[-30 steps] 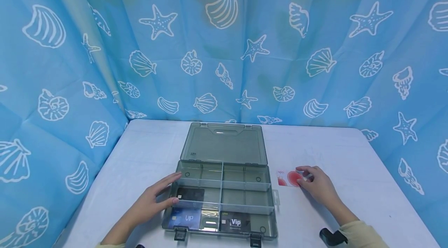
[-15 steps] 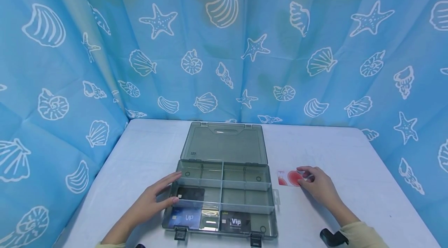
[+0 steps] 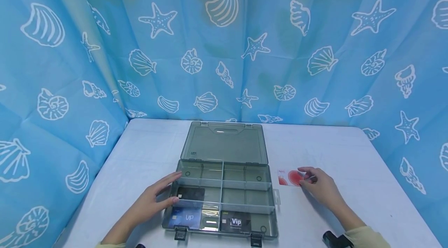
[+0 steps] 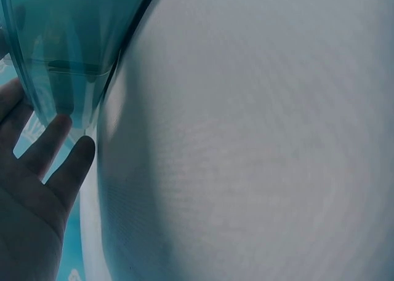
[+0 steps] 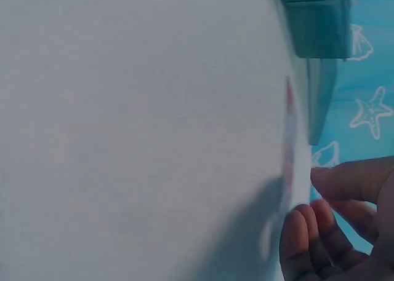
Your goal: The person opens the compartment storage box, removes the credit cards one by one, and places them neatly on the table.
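In the head view my right hand [image 3: 321, 186] is at the right end of a white card with red circles [image 3: 290, 177], thumb at its near edge and forefinger at its far edge. The card lies flat on the table; the right wrist view shows it edge-on as a thin strip [image 5: 287, 152]. My left hand [image 3: 148, 203] rests against the left wall of a smoky plastic divider box [image 3: 246, 196], its fingers fairly straight and tips at the rim. Inside the box are a blue VIP card [image 3: 185, 218], a black Vip card [image 3: 236, 222] and a plain black card [image 3: 191, 193].
The box's lid [image 3: 224, 143] is folded back behind it, and two latches, one a left latch [image 3: 180, 234], jut from its front. A dark wrist mount [image 3: 336, 239] sits by the right sleeve. A shell-patterned blue curtain [image 3: 224, 46] surrounds the white table [image 3: 150, 143].
My right hand has shifted very slightly to the right at the red-circled card. The left hand and the box stay as they were.
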